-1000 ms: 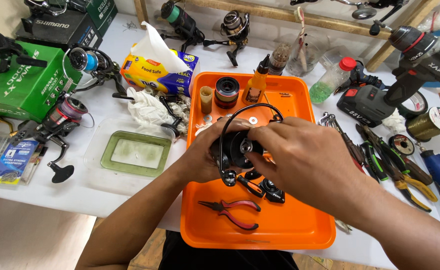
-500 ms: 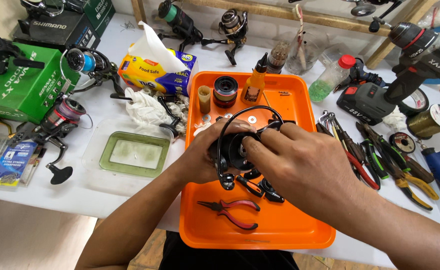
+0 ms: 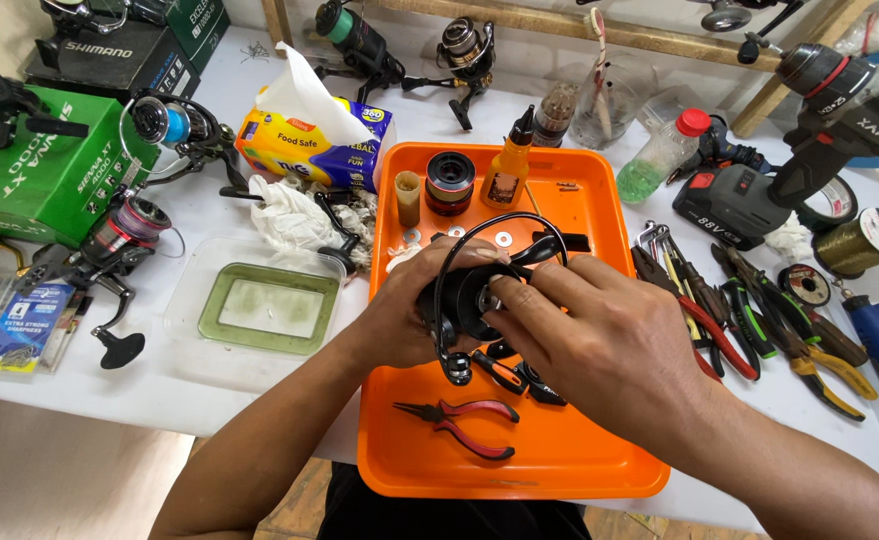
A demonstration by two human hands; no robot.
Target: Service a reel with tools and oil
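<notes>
While the left hand (image 3: 399, 320) clamps the black reel (image 3: 469, 300), right hand (image 3: 599, 340) fingers pinch it.

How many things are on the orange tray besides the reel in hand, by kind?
On the orange tray, apart from the black reel held by the left hand and right hand:
Pliers: 1
Spool: 1
Orange bottle: 1
Small tan cup: 1
Total: 4, loose washers and small parts not counted.

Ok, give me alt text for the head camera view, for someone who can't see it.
Two hands, left hand and right hand, hold a black fishing reel over an orange tray. Red-handled pliers lie on the tray, other reels and tools around it.
</notes>
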